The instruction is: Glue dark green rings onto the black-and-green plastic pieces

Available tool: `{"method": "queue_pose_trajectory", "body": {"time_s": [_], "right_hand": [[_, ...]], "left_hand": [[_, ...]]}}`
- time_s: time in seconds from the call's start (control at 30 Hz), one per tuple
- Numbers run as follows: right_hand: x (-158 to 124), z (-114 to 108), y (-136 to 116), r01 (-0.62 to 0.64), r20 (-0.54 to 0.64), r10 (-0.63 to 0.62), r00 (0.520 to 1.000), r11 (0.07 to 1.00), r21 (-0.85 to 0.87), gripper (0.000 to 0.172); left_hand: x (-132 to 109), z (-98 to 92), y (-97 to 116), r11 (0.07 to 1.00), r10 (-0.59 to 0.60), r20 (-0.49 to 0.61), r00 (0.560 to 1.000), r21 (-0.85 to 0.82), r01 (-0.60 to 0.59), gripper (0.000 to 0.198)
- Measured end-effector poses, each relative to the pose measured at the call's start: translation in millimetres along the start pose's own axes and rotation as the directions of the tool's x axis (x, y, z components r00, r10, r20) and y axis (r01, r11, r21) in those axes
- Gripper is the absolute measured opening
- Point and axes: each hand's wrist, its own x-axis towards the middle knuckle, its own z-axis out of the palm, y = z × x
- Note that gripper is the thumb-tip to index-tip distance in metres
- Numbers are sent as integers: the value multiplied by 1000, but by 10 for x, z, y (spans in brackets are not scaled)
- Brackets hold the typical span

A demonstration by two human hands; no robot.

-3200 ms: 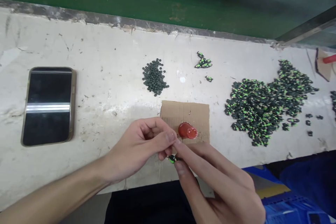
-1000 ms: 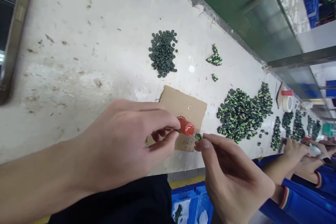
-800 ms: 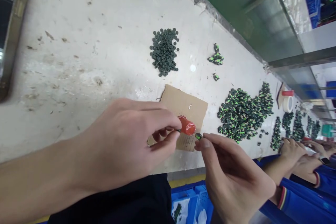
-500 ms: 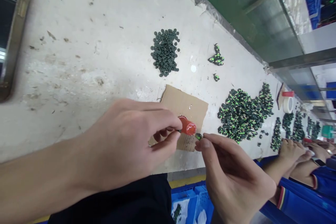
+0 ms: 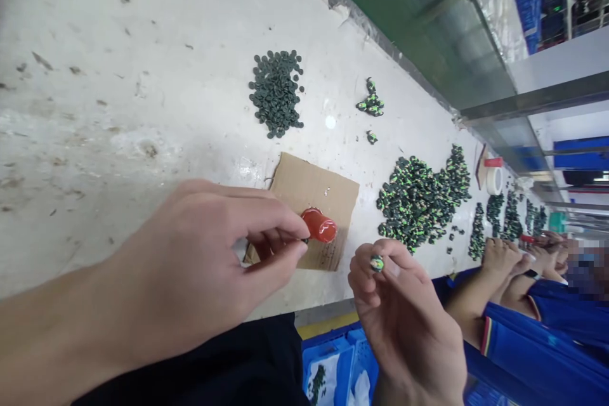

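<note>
My left hand (image 5: 228, 247) pinches a small dark disc (image 5: 305, 240) between thumb and forefinger, just left of a red cup (image 5: 321, 226). The cup stands on a piece of brown cardboard (image 5: 316, 187). To the right of the cardboard, my right hand (image 5: 404, 311) holds up a small green-and-black piece (image 5: 377, 262) with thumb and fingertips. Beyond the cardboard lies a pile of dark discs (image 5: 277, 94). A large heap of green-and-black pieces (image 5: 421, 200) spreads to the right, and a small group of them (image 5: 372, 103) lies farther back.
The worktable (image 5: 166, 108) has a raised edge along its back. Farther right are a roll of white tape (image 5: 493, 181), more piles of pieces, and other people's hands (image 5: 502, 260) and blue sleeves. Blue crates (image 5: 328, 371) stand below the table's front edge.
My right hand has drawn back from the cup and turned, showing the small piece at its fingertips. My left hand keeps its pinch beside the cup. The whole view has shifted.
</note>
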Motion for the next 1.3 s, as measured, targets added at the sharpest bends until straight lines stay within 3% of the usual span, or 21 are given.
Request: {"method": "queue_pose_trajectory", "body": {"time_s": [0.13,0.27,0.33,0.4,0.47,0.67,0.8,0.93,1.0,1.13,1.2,1.3], "right_hand": [[-5,-23,14,3,55,-2,999,999,-35,12],[-59,-94,111,144,14,-144,989,974,-176,6],[-104,-114,174,259,3,-282,960,880,-398,4],[-138,-114,234,347,50,-401,915,718,-603,10],[-146,-105,287,398,113,-455,883,601,-693,11],[-81,-124,376,432,190,-456,869,513,-742,13],[-122,-103,308,432,148,-479,865,562,-705,12],[-259,-21,224,340,-7,-378,926,841,-421,12],[-320,35,220,298,25,-300,953,924,-240,12],[-371,149,273,277,102,-271,957,960,-51,17],[-373,198,300,262,116,-263,958,965,18,19],[-367,265,307,258,100,-266,959,962,87,21]], "left_hand": [[-18,26,-27,999,31,17,999,39,-31,13],[-44,31,-53,985,100,54,994,133,-106,14],[-55,29,-66,981,127,73,989,142,-136,16],[-64,32,-80,981,131,82,988,136,-141,16],[-70,41,-91,982,119,83,989,140,-130,15],[-79,39,-78,986,83,89,993,134,-94,14],[-93,29,-49,990,72,74,995,115,-80,12],[-97,24,-16,985,143,50,988,91,-147,11],[-88,22,10,982,180,54,982,47,-182,12],[-63,15,70,978,209,39,977,-33,-208,16],[-57,5,97,986,135,41,990,-107,-130,17],[-48,-16,129,939,-128,106,986,-306,155,16]]}}
